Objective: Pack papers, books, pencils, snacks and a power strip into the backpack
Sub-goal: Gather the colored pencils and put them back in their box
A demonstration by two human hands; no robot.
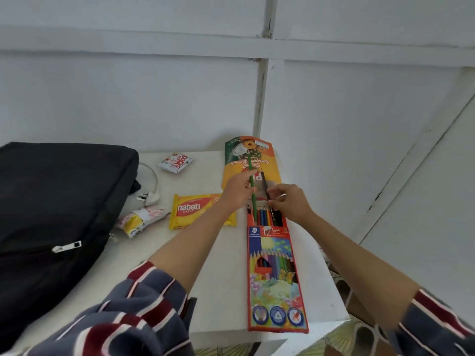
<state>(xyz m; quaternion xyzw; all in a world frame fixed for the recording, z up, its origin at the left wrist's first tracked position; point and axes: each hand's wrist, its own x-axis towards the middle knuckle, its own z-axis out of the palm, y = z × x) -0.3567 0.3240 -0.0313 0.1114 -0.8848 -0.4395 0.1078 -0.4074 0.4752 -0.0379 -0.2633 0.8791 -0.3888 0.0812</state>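
Note:
A red pencil box lies open on the white table, with several coloured pencils showing at its top end. My left hand pinches a green pencil whose lower end is in the box. My right hand pinches a dark pencil just above the box mouth. The black backpack lies at the left. Snacks lie around: a yellow nabati wafer pack, an orange biscuit pouch, a small white and red packet and a crumpled packet.
A white plug and cable lie beside the backpack, the rest hidden by it. White wall panels stand right behind the table. The table's right edge runs close to the pencil box, with patterned floor below.

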